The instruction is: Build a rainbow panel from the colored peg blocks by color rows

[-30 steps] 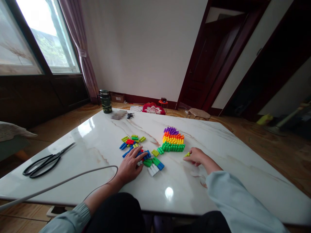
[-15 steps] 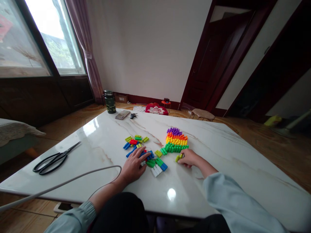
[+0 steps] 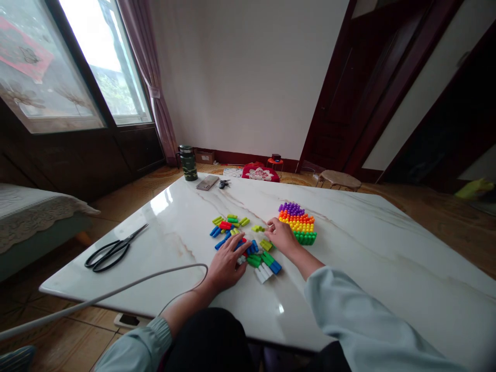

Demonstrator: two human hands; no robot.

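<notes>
My left hand (image 3: pixel 228 262) lies with fingers spread over a loose pile of small plastic peg-like blocks, with blue blocks (image 3: pixel 251 248) under and beside its fingertips. My right hand (image 3: pixel 281 236) has its fingers loosely curled and slightly apart. Just left of its fingertips is a blurred yellow-green block (image 3: pixel 257 228), which seems clear of them. Another yellow-green block (image 3: pixel 265 245) lies below. White blocks (image 3: pixel 263 273) and a green-and-blue group (image 3: pixel 272 262) lie nearest me. Behind my right hand stands a block of pegs in purple, orange, yellow and green rows (image 3: pixel 298 223), partly hidden by the hand.
Black-handled scissors (image 3: pixel 116 249) lie on the left of the marble-patterned table (image 3: pixel 368 263). A grey cable (image 3: pixel 155 275) loops beside my left forearm. At the far edge are a camouflage flask (image 3: pixel 188 164), a phone (image 3: pixel 207 182) and keys (image 3: pixel 223 183).
My right hand has moved left and away from me, from the front of the peg rows to the pile, bringing the yellow-green block there. My left hand stays on the pile. The view has shifted left.
</notes>
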